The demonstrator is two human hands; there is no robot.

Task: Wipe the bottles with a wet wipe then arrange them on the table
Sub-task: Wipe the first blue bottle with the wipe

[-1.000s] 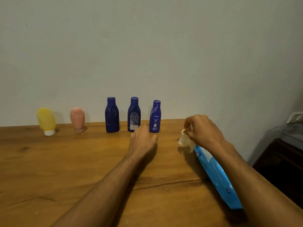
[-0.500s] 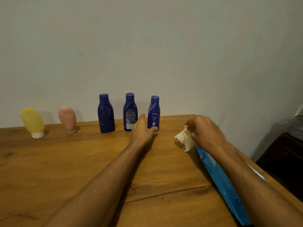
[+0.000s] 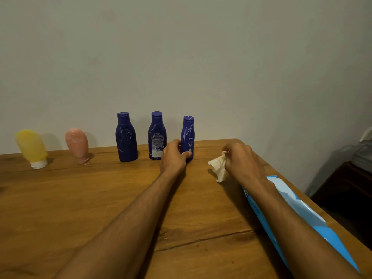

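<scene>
One view only, worn on the head, looking forward and slightly down across the wooden table (image 3: 80,208) toward the plain wall (image 3: 181,57). Both forearms enter from the bottom edge, so the lens sits close above them. The far table edge runs across mid-frame, the row of bottles (image 3: 126,137) standing well off along it. Wide-angle bend shows at the left edge. No second view shares this scene.

Lower body of the right-hand blue bottle (image 3: 188,135) is masked by the left hand (image 3: 173,158); whether the grip is complete cannot be told. Small print on the middle bottle (image 3: 157,135) is illegible. The wipes pack (image 3: 302,214) is partly covered by the right forearm. Objects at the right edge (image 3: 364,150) are cut off, unidentifiable.
</scene>
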